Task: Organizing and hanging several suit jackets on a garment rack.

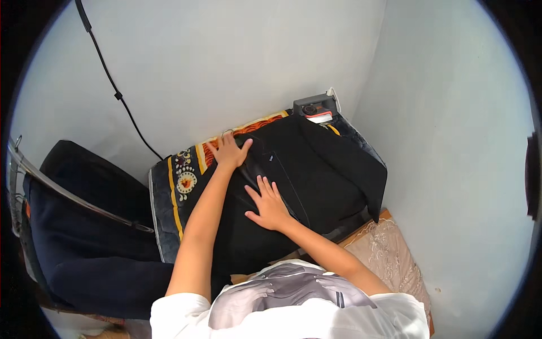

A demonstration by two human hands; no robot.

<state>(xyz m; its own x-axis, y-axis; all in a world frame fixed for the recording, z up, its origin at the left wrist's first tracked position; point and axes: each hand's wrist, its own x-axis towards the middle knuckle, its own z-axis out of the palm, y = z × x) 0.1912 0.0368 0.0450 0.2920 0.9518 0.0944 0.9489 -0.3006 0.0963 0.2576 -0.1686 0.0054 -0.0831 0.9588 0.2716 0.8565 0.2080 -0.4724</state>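
Observation:
A black garment [334, 186] with a small light mark near a stitched line lies spread over a patterned blanket [163, 212] with yellow and orange motifs. My left hand [229, 151] rests with spread fingers at the garment's far left edge, its fingertips over the blanket's orange border. Nearer to me, my right hand [269, 206] lies palm down on the middle of the garment, fingers apart. Creases run in the cloth between the two hands. Neither hand grips anything.
A grey box-like device [315, 106] with a dial and a white plug stands at the far right corner. Dark clothes [97, 237] hang by a curved metal rail [84, 188] at left. A black cable [111, 78] runs down the wall. Beige embroidered fabric [387, 250] lies at right.

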